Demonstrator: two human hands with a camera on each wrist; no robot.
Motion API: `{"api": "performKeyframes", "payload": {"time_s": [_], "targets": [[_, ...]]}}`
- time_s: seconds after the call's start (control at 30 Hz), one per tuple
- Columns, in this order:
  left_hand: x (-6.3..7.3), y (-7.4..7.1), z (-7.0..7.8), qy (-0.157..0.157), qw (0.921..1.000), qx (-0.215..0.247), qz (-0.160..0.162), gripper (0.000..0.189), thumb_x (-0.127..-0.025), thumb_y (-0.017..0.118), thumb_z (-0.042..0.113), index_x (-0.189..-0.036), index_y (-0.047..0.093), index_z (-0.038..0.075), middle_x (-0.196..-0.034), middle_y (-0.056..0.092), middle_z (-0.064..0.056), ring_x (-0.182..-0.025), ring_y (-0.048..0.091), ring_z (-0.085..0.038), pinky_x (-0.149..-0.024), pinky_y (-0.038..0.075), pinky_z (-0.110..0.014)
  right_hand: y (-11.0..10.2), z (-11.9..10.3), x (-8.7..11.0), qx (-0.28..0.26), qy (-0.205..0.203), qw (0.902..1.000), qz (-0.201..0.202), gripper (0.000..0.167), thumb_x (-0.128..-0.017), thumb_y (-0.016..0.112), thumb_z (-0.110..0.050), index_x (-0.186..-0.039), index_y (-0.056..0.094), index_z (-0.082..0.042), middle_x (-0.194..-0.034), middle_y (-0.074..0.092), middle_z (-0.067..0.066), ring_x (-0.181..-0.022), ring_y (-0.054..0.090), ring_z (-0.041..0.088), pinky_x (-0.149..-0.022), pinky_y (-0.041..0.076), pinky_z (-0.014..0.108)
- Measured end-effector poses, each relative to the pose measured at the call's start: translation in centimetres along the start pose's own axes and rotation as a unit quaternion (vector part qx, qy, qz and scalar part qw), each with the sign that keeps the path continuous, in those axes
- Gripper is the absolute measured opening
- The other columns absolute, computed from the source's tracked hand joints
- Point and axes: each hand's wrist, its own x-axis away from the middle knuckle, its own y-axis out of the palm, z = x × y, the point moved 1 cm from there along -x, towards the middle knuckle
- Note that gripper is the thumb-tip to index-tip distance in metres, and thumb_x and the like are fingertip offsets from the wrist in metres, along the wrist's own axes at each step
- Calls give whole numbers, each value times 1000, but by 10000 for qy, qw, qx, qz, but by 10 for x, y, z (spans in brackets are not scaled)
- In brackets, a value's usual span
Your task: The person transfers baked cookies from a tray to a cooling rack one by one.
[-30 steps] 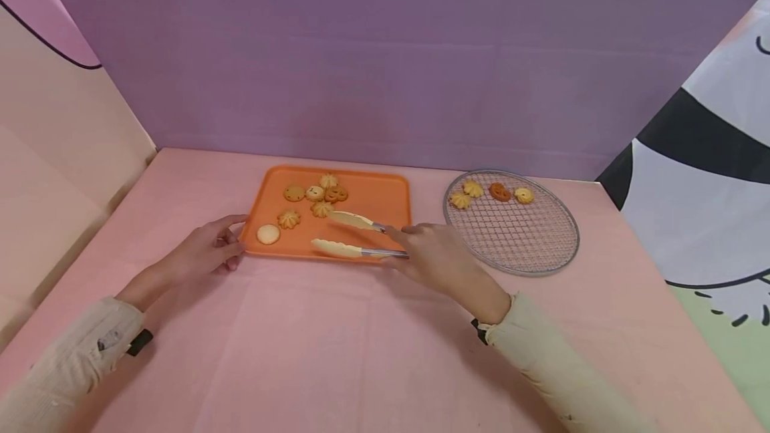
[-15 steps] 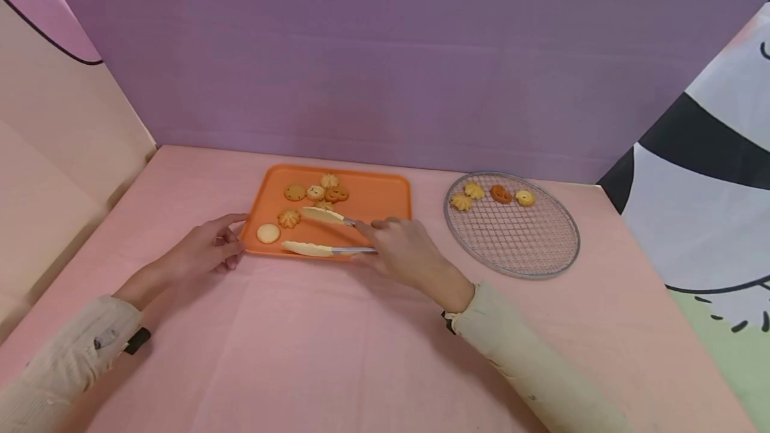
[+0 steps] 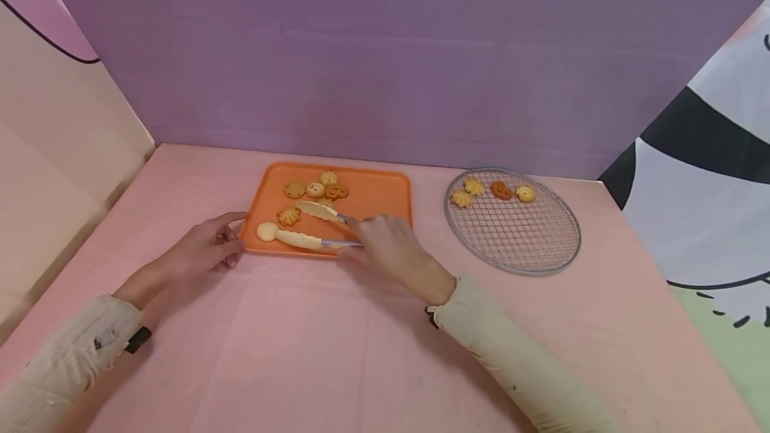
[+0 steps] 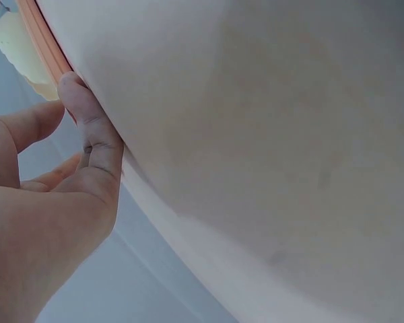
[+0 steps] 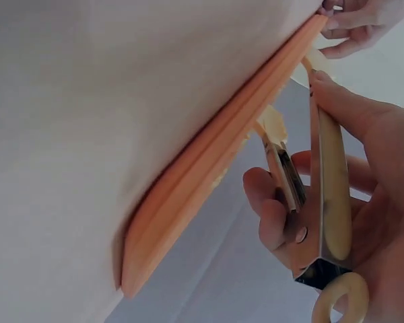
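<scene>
My right hand (image 3: 391,249) grips a pair of metal tongs (image 5: 328,182) with cream tips, its fingers round both arms. The tongs stand spread over the orange tray (image 3: 379,199). Their nearer tip meets the edge of a plain round cookie (image 3: 267,232) in the view; contact is hard to tell. The farther tip partly covers a cookie near a flower-shaped cookie (image 3: 289,216). At the tray's left front corner, my left hand (image 3: 201,246) holds the rim between thumb and fingers. Behind lie a speckled round cookie (image 3: 295,190), a pale one (image 3: 315,190), a pretzel-shaped cookie (image 3: 336,191) and another flower-shaped cookie (image 3: 329,178).
Right of the tray sits a round wire rack (image 3: 517,239) with a grey rim. Along its back are two yellow flower-shaped cookies (image 3: 462,198), a brown pretzel-shaped cookie (image 3: 500,190) and a yellow round one (image 3: 525,194). A pink cloth (image 3: 313,339) covers the table; a purple backdrop (image 3: 385,65) rises behind.
My right hand has carried the spread tongs leftward across the tray, bringing the nearer tip up to the plain round cookie. My left hand and the cookies stay where they were.
</scene>
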Motion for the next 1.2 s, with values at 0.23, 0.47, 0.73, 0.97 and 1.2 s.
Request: {"api": "performKeyframes", "payload": {"time_s": [0.23,0.47,0.73,0.97,1.2], "targets": [[1,0,0,-18,10000,-6,9,59,-99,58,4,-152,31,-1,-89,59,-15,-70,60,-18,-58,57,-29,-1,-1,-7,-96,12,9999,-124,51,-85,73,-53,-117,73,-12,-64,56,-3,-51,47,11,-41,35,24],[1,0,-2,14,10000,-95,23,58,-99,58,4,-151,32,-2,-88,59,-14,-69,60,-19,-58,57,-29,1,-5,-16,-164,59,9995,-248,56,-85,70,-58,-119,72,-14,-61,53,-4,-51,44,10,-41,31,23],[0,1,-3,30,9999,-115,-12,57,-99,57,3,-151,32,-2,-88,60,-15,-69,61,-18,-58,57,-29,5,-1,-25,-273,173,9986,-418,53,-88,69,-54,-126,70,-17,-60,51,-4,-50,45,11,-39,32,25],[-2,-2,-2,54,9998,-187,-21,56,-99,57,5,-150,34,0,-88,61,-14,-71,61,-20,-60,58,-29,7,5,-28,-652,297,9968,-362,51,-89,71,-49,-129,69,-17,-60,55,-2,-49,43,11,-40,31,24],[-1,-2,-4,-5,9999,-142,-57,58,-100,57,5,-151,32,-2,-89,61,-14,-71,61,-19,-60,57,-29,9,-1,-27,-183,209,9991,-314,49,-87,72,-53,-120,73,-17,-60,57,-3,-50,48,11,-41,35,26]]}}
